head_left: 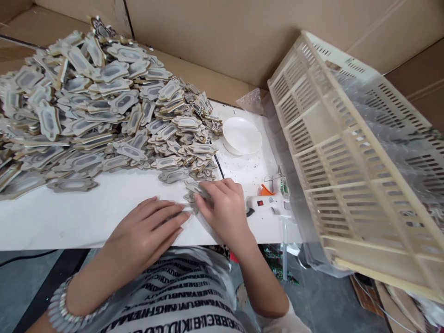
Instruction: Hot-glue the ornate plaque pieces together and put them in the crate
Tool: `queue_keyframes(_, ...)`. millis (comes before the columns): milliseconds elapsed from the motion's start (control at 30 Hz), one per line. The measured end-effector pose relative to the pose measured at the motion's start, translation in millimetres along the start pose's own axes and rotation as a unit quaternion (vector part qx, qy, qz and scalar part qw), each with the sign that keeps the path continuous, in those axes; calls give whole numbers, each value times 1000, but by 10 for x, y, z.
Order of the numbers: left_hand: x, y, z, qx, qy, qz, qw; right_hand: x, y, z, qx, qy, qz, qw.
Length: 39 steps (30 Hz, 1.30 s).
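A big heap of flat ornate plaque-shaped pieces (90, 101), grey in the middle with pale scalloped edges, covers the left and middle of the white table (86, 208). My left hand (145, 231) lies flat on the table near the front edge, fingers stretched out over a piece. My right hand (222, 208) is curled beside it, its fingers pinching a plaque piece (194, 190) at the foot of the heap. The two hands almost touch.
A white glue gun (267, 202) with an orange trigger lies right of my right hand. A shallow white dish (242, 135) sits behind it. A tilted cream slatted plastic crate (354, 157) lined with plastic film fills the right. Cardboard walls stand behind.
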<state>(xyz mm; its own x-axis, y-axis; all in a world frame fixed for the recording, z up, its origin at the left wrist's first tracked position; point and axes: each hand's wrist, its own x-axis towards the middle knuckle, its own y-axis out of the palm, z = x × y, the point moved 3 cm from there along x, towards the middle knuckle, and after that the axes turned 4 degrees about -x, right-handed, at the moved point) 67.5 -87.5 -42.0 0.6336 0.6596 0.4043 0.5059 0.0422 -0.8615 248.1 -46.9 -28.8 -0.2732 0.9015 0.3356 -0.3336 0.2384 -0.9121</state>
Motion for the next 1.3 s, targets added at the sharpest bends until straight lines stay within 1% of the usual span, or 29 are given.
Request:
queue_keyframes(67, 19, 6, -20, 2, 1, -4, 1000, -8, -43, -59, -3, 16, 0, 1000)
queue_keyframes(167, 43, 17, -52, 9, 2, -8, 1000, -35, -98, -101, -1, 32, 35, 999)
queue_keyframes(267, 71, 24, -72, 16, -11, -17, 1000, -69, -118, -80, 54, 38, 68, 995)
queue_keyframes(367, 107, 40, -88, 26, -14, -21, 999, -86, -121, -78, 87, 47, 50, 994)
queue_keyframes(467, 129, 84, -91, 33, -13, -6, 999, -95, -108, -126, 49, 55, 19, 997)
queue_keyframes(567, 126, 136, -80, 38, -10, 14, 999, -108, -77, -153, 0, 31, 31, 999)
queue_keyframes(633, 114, 156, -72, 42, -2, 18, 999, -132, -82, -157, -11, 16, 31, 999)
queue_keyframes(733, 89, 148, -66, 31, 9, 13, 999, -208, -143, -170, 19, 13, 20, 1000)
queue_keyframes(833, 71, 113, -66, -2, 7, 6, 1000, -332, -216, -187, 51, 8, 37, 998)
queue_keyframes(933, 92, 94, -63, -21, -12, 5, 1000, -469, -257, -189, 30, 8, 55, 998)
queue_keyframes(1000, 128, 105, -63, -14, -23, 6, 1000, -542, -257, -168, 18, 3, 57, 998)
queue_keyframes(1133, 183, 161, -74, 18, -7, 4, 1000, -597, -196, -105, 18, 5, 28, 999)
queue_keyframes(1233, 158, 184, -64, 15, 9, -12, 1000, -556, -117, -65, 10, 18, -8, 1000)
queue_keyframes(1300, 115, 184, -40, 8, 11, -12, 1000, -507, -64, -31, 11, 16, -26, 999)
